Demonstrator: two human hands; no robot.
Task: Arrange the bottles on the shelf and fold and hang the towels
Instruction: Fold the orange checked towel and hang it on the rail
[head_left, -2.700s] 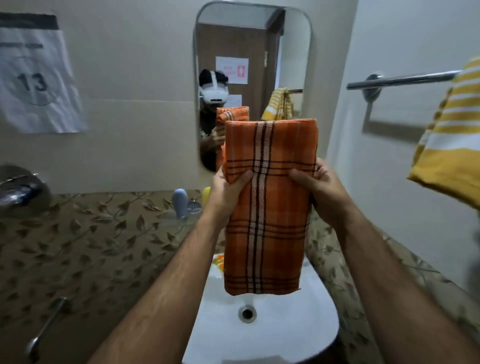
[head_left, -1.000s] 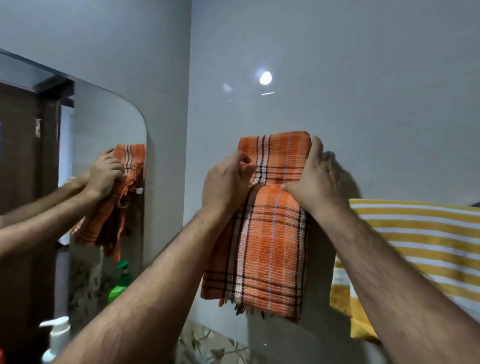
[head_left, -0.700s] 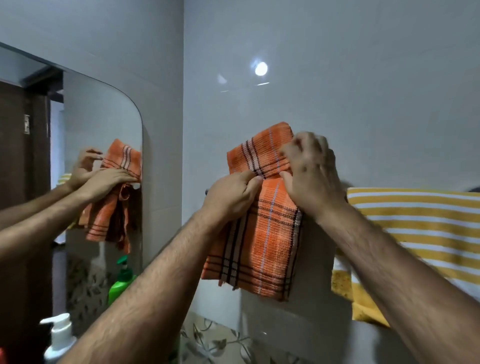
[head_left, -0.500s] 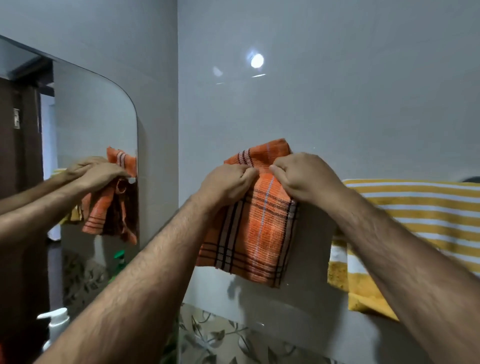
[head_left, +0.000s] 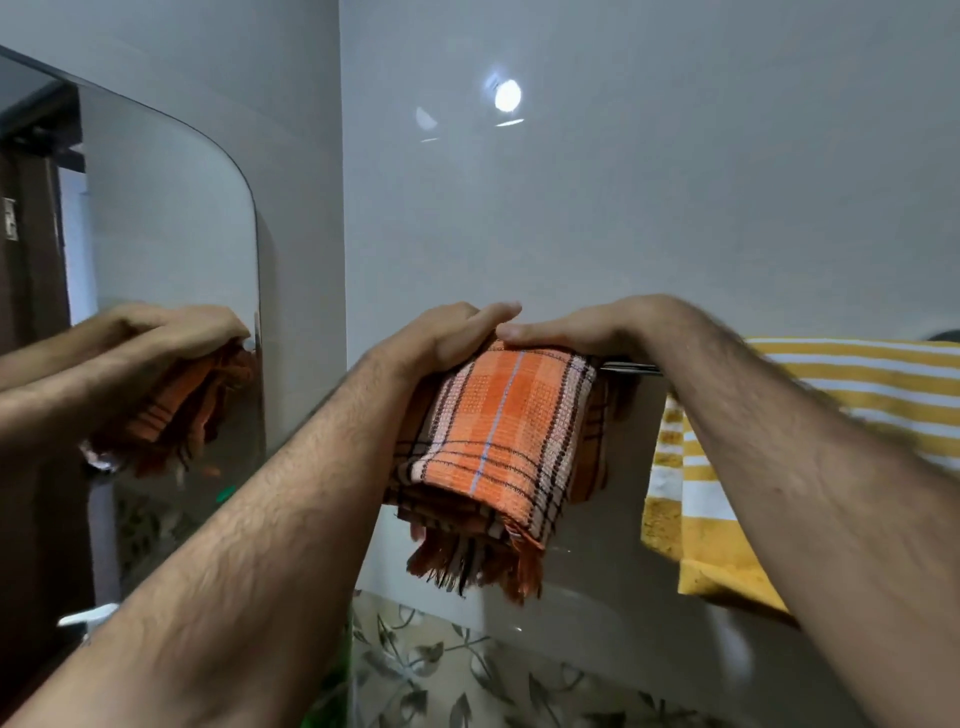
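Observation:
An orange plaid towel (head_left: 498, 436), folded, hangs draped over a metal rail (head_left: 631, 369) on the grey wall, with its fringed ends hanging low. My left hand (head_left: 447, 338) lies over the fold's left top and my right hand (head_left: 566, 332) over its right top, thumbs nearly touching. The fingers of both hands curl over the back of the towel at the rail and are hidden there. A yellow and white striped towel (head_left: 857, 384) hangs on the same rail just to the right, partly behind my right forearm.
A mirror (head_left: 171, 234) on the left wall reflects my hands and the towel. A white pump top (head_left: 85, 616) shows at the lower left and a green bottle edge (head_left: 332, 691) near my left forearm. Leaf-patterned tiles (head_left: 467, 675) run below the rail.
The towel went from held upright over the sink up onto the rail. Its top flap has been pushed down over the back, and both hands have sunk onto the fold.

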